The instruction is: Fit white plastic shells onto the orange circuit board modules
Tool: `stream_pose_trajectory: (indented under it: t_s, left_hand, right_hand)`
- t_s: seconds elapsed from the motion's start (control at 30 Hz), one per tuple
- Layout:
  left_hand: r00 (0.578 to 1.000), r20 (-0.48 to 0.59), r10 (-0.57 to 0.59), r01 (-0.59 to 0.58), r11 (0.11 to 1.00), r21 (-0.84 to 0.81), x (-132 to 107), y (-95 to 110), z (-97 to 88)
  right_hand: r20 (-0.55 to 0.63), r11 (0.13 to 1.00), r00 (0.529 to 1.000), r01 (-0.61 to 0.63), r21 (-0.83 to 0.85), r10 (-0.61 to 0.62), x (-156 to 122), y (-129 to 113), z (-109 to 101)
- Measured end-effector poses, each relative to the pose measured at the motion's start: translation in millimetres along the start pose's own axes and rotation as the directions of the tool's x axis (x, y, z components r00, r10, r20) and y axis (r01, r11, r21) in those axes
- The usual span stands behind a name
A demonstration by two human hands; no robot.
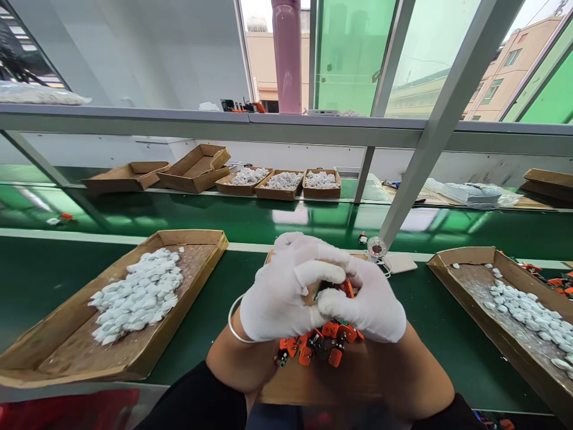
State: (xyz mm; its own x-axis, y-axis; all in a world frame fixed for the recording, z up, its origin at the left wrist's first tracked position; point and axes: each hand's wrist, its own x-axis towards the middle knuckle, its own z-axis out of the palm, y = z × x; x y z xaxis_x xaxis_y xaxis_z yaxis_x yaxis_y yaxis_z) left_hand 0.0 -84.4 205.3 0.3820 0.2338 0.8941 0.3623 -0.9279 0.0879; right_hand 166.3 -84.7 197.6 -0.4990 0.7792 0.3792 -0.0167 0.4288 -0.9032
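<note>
In the middle of the head view, my two white-gloved hands meet just above a cardboard surface. My right hand [369, 298] is closed round a small orange-and-black part [347, 288], mostly covered by its fingers. My left hand [280, 292] curls in against the same spot with its fingers bent. What it pinches is hidden or blends with the white glove. Right below the hands lies a pile of orange, black and green small parts [317, 345], which look like little circuit assemblies with orange pieces.
A cardboard tray [197, 286] of white caps stands left, another tray [470, 304] right. A green conveyor belt [215, 218] runs behind, backed by small boxes [280, 194] of white pieces. A small clear fan-like device [376, 247] and a slanted metal post [430, 137] stand beyond my right hand.
</note>
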Motion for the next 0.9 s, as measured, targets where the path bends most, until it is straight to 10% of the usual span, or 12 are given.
stream_pose_trajectory:
  t_s: [0.37, 0.7, 0.9]
  left_hand:
    - [0.990, -0.136, 0.037, -0.058, 0.987, -0.150, 0, -4, 4.0]
    - [0.938, -0.338, 0.073, -0.079, 0.997, -0.004, -4, -6, 15.9]
    - [0.930, -0.355, -0.091, 0.001, 0.970, -0.243, -15, 3, 29.5]
  right_hand:
    - [0.078, 0.730, 0.987, -0.156, 0.665, 0.140, 0, -6, -11]
    - [-0.081, 0.717, 0.997, 0.067, 0.694, -0.014, -1, -1, 0]
    - [-0.227, 0.759, 0.973, 0.180, 0.626, -0.043, -2, -3, 4]
